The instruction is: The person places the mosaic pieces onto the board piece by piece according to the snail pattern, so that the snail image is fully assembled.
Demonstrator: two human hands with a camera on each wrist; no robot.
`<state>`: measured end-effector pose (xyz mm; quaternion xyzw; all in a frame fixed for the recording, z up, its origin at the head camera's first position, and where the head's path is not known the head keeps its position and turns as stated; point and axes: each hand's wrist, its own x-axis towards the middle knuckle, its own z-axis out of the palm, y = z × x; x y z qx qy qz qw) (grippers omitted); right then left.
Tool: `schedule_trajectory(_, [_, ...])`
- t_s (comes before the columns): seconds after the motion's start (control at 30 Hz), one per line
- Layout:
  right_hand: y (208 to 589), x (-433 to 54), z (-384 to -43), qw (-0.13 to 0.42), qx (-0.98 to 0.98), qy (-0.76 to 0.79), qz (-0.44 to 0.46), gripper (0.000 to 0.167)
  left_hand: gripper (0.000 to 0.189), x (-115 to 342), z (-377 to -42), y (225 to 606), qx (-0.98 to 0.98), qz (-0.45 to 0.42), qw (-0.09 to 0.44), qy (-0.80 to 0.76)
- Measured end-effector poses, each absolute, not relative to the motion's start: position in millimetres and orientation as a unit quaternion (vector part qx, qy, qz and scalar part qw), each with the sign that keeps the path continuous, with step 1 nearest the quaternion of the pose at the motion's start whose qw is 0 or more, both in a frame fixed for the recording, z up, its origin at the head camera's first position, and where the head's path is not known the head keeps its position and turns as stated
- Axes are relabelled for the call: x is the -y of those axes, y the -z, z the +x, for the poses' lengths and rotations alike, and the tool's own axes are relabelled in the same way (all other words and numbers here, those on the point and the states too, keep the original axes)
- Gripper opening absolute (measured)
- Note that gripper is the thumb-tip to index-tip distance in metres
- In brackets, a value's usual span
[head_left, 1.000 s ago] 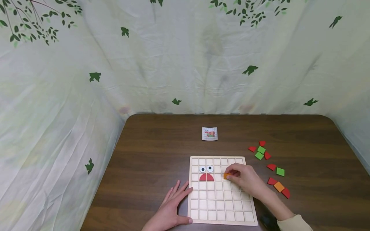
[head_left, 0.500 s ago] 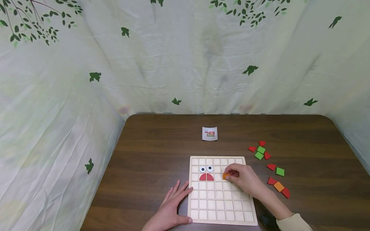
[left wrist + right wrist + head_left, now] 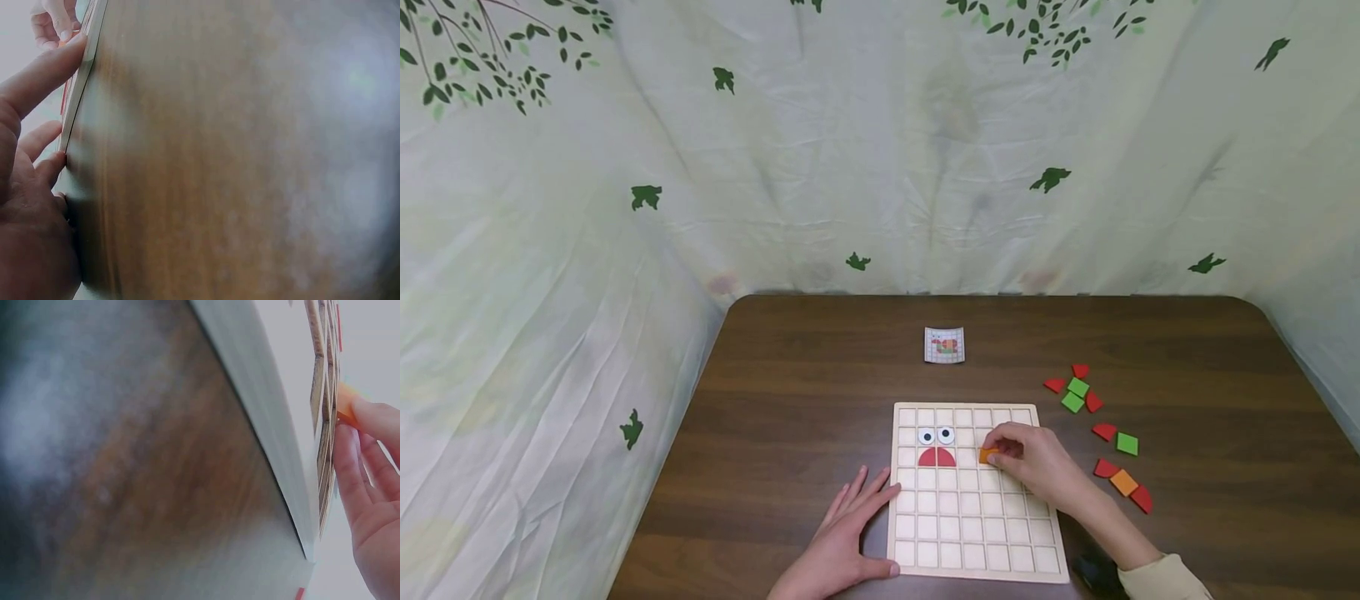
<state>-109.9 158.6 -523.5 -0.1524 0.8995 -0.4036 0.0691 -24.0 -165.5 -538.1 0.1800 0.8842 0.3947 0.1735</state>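
Tile (image 3: 985, 456), orange, sits pinched between the thumb and fingers of your right hand (image 3: 1033, 465), over the upper right part of the grid board (image 3: 949, 530). It lines up with the row holding the two red rounded pieces (image 3: 928, 457), a little to their right; whether it is down in its cell or just above, you cannot tell. Gripping by the edges probably suits so small a square, since the underside can then meet the board freely.

Your left hand (image 3: 848, 537) grips nothing: its fingers lie extended, tips against the board's left edge, thumb by the lower corner, likely to stop the board sliding across the bench (image 3: 790, 375).

The round eye pieces (image 3: 946, 435) sit directly above the red pair, side by side. Beyond the board lies a small picture card (image 3: 944, 346), presumably put there for easy glancing. Loose green squares (image 3: 1127, 443), red pieces (image 3: 1141, 498) and another orange square (image 3: 1123, 483) are scattered on your right, handy for that arm.
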Motion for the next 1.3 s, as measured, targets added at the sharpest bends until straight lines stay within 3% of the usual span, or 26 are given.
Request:
schedule_trajectory(0.77, [524,-166,-104,0.03,-0.899,0.367,-0.236,0.019,0.093,165,-24,538,-0.886,0.183,0.168,-0.392])
schedule_trajectory(1.07, [515,-187,-105,0.037,-0.909,0.372,-0.183,0.024,0.093,165,-24,538,-0.884,0.185,0.167,-0.395])
schedule_trajectory(1.3, [512,-215,-117,0.003,-0.916,0.371,-0.154,0.029,0.093,166,-24,538,-0.883,0.184,0.168,-0.398])
